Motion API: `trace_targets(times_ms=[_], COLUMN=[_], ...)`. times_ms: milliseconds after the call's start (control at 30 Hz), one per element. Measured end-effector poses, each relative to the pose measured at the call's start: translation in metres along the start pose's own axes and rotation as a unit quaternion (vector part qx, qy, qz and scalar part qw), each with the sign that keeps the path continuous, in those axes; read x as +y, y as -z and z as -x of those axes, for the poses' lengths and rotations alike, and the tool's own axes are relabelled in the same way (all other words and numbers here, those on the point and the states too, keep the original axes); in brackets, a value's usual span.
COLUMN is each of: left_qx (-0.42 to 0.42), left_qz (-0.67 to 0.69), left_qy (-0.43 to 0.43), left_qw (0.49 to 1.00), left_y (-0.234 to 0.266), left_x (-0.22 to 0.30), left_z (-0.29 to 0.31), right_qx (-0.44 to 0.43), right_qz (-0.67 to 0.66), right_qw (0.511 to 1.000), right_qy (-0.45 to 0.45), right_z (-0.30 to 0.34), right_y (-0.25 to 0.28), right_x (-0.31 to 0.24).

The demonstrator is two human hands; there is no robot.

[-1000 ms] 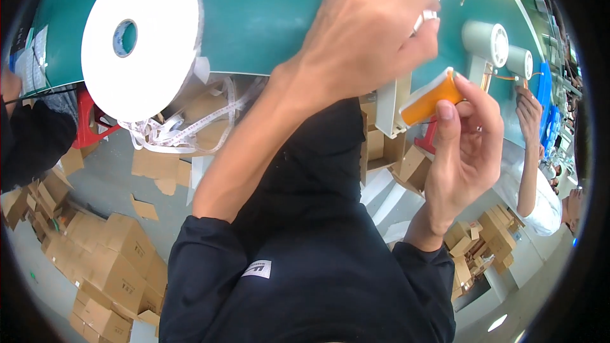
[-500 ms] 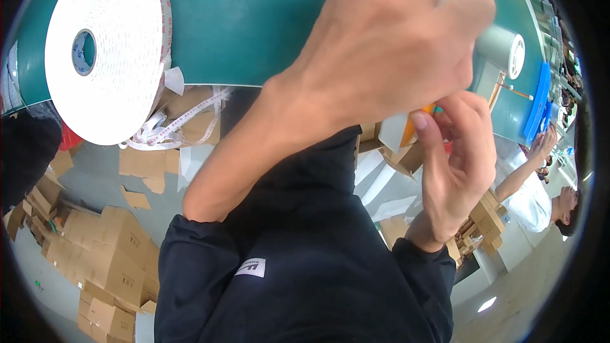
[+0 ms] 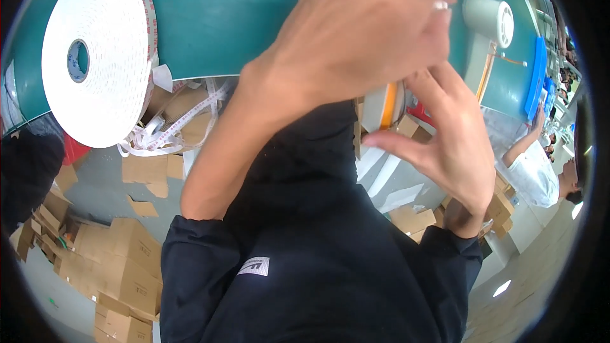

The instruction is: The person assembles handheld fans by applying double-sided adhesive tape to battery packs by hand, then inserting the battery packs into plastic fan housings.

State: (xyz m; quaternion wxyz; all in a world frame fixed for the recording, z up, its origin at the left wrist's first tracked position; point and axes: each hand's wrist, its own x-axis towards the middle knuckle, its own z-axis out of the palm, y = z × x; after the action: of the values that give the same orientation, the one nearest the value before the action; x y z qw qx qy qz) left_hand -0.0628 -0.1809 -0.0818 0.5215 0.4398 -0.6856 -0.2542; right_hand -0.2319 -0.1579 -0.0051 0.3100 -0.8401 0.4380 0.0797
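My left hand [image 3: 381, 28] reaches across above the green table's edge, knuckles up and smeared by motion. Its fingers curl in, and a small whitish bit [image 3: 440, 5] shows at them; what they hold is hidden. Below it, my right hand [image 3: 454, 127] curves around a white object with an orange band [image 3: 389, 107], between its thumb and its fingers. The fingertips go out of sight behind my left hand. Only part of the banded object shows, so its kind is unclear. A large white roll of tape [image 3: 117, 51] stands at the left on the green table [image 3: 203, 19].
Used backing strips [image 3: 171, 134] hang over an open carton below the table. Cardboard boxes [image 3: 121, 260] pile up on the floor at left. Toward the right are a white cylindrical device [image 3: 486, 19], a blue tray [image 3: 535, 79] and a person in a white shirt [image 3: 534, 174].
My left hand has moved left and slightly up. The right thumb has swung out to the left, and more of the orange-banded object shows. The view has shifted a little.
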Motion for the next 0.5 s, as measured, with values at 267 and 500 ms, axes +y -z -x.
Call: trace_targets(times_ms=[267,500], left_qx=[0.025,0.033], left_qz=[0.059,0.035], left_qy=[-0.04,-0.159], left_qw=[0.997,0.986], left_y=[-0.011,-0.01], left_x=[-0.019,-0.026], left_z=[0.0,-0.002], right_qx=[0.13,0.135], right_qz=[0.006,0.014], right_qw=[0.99,0.984], right_qy=[0.056,0.117], right_z=[-0.003,-0.007], right_y=[-0.038,-0.035], right_x=[0.014,0.023])
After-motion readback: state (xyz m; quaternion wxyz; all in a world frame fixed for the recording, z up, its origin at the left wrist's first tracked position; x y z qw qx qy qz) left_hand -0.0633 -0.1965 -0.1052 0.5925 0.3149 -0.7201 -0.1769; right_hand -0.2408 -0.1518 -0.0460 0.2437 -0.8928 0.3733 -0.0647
